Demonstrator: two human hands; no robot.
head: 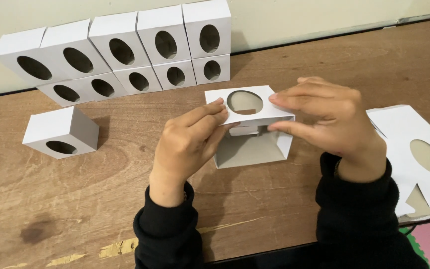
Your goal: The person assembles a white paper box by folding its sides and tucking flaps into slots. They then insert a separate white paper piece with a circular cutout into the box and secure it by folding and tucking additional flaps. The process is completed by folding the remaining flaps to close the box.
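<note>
At the middle of the frame, a half-folded white box (251, 130) with an oval hole in its top flap stands on the wooden table (100, 199), its front side open and its grey inside showing. Both hands are on it. The left hand (187, 144) pinches the left edge of the top flap, its grip pressed together with the fingers on top and the thumb beneath. The right hand (332, 124) holds the right edge of the same flap, its fingertips closed on the card from above and from the side. Both wrists come out of black sleeves at the bottom of the frame.

Along the wall at the upper left stands a stack of finished boxes (125, 55) in two rows, each with an oval hole facing forward. One more finished box (61, 132) stands alone at the left, apart from the stack. At the right edge lie flat white card sheets (414, 144), the top one with an oval cut-out, near the right wrist.
</note>
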